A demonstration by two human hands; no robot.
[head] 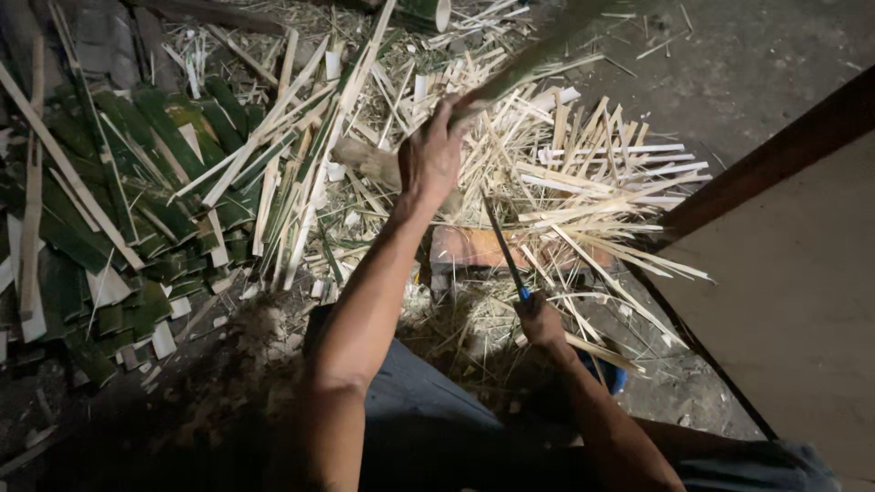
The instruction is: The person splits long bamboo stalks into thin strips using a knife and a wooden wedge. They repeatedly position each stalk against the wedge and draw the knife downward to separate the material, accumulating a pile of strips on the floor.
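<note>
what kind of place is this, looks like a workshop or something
Likely a rough bamboo-splitting work area on a bare floor: heaps of pale bamboo splints, green bamboo strips, and a blade in the right hand.

Rough grey concrete floor (756, 64), buried under split green bamboo strips (137, 182) on the left, pale bamboo slivers (583, 182) piled right, dry shavings (264, 328) nearer in.

Hemmed in by bamboo offcuts
Pale split strips (592, 182) crowd right of the fingers, green slats (137, 200) left; bare floor (756, 64) beyond.
</note>
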